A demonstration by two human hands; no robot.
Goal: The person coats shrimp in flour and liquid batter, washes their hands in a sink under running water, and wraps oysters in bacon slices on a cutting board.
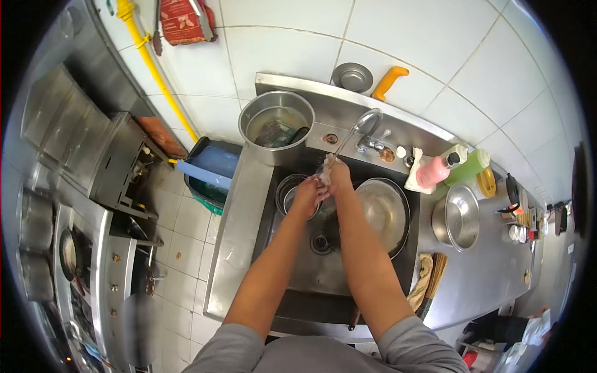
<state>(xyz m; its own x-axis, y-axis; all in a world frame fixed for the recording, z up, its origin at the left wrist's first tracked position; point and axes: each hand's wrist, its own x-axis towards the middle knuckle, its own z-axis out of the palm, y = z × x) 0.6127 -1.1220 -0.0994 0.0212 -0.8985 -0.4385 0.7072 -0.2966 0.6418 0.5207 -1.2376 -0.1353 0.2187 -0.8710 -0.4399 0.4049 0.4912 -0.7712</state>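
Grey short sleeves point(235, 348) fill the bottom of my view, with two bare forearms point(268, 261) reaching from them over a rectangular stainless-steel sink point(317, 273). Through the head camera I see the left hand point(308, 196) and right hand point(339, 176) meeting below a curved chrome tap point(373, 112), around a pale, frothy-looking lump point(327, 169) that I can't identify. Their outlines overlap, so I cannot tell how firmly either one grips it. Beneath the left hand sit dark, round metal pans point(281, 194); beside the right forearm lies a wide, round metal bowl point(395, 208). My worry is slipperiness: wet skin could let the lump drop among those pans or toward the round drain point(321, 243). Swinging the left arm wide might also bump the tall cylindrical steel pot point(273, 155) near the sink's corner, slopping out its cloudy liquid point(273, 117)
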